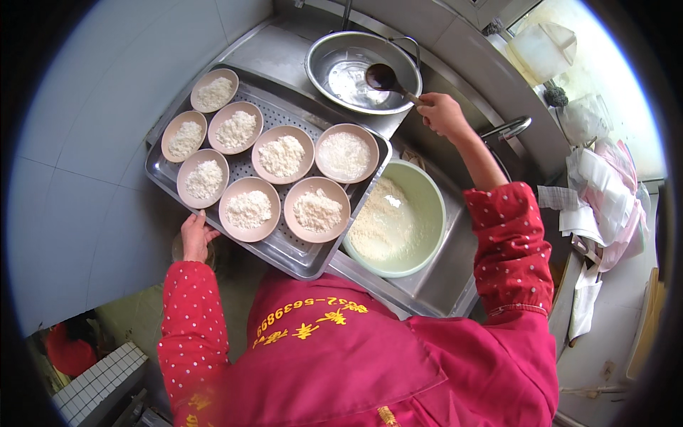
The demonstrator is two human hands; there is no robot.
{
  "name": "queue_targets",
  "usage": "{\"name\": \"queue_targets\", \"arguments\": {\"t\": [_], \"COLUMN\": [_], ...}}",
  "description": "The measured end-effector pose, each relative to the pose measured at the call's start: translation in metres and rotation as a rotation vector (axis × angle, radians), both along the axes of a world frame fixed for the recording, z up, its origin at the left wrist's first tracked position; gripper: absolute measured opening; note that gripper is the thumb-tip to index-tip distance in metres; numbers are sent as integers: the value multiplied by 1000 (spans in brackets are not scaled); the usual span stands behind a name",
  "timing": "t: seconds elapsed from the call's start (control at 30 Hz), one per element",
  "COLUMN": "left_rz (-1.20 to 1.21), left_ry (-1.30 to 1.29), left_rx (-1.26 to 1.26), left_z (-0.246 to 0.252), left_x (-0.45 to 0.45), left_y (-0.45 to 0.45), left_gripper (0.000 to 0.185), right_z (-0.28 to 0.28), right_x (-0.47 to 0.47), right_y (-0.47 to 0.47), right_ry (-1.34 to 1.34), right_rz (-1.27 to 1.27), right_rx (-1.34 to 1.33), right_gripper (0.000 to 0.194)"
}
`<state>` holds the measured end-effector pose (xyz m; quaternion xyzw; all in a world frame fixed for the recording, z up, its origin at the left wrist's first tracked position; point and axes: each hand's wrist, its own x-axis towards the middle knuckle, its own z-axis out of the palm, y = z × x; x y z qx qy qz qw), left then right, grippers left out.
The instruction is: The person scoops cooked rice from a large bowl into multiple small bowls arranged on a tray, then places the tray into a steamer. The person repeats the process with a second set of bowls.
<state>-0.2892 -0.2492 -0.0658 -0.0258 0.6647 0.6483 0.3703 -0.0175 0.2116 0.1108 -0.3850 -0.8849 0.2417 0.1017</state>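
My right hand (442, 114) grips the handle of a dark ladle (381, 78), held over a round metal basin (315, 80) with clear liquid in it. At the near left edge of a perforated metal tray (305, 269), my left hand (196, 237) holds the rim, its thumb on top. Several pale pink bowls stand on the tray, each with white, rice-like grains. In the rightmost bowl (347, 153) the grains look wet and lie flat, while those in a near bowl (317, 210) are heaped. Right of the tray, a pale green basin (433, 224) holds more grains.
The green basin stands in a metal sink (445, 277) with a curved faucet (507, 128) beyond it. Plastic bags (608, 203) hang at the right. A tiled wall (106, 133) borders the left side. A person in red (70, 347) is partly visible at the lower left.
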Motion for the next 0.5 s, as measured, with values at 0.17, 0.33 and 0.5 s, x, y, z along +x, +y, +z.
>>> {"name": "queue_targets", "arguments": {"t": [0.17, 0.33, 0.5], "left_rz": [2, 11, -8], "left_ry": [4, 2, 7], "left_rx": [14, 19, 37], "left_z": [0, 1, 3], "left_x": [1, 3, 5], "left_y": [0, 1, 1], "left_gripper": [20, 22, 23], "right_z": [-29, -8, 20], "right_x": [-26, -32, -13], "right_y": [-1, 11, 3], "right_ry": [-326, 19, 178], "right_rz": [40, -208, -149], "right_rx": [450, -723, -986], "right_gripper": [23, 17, 29]}}
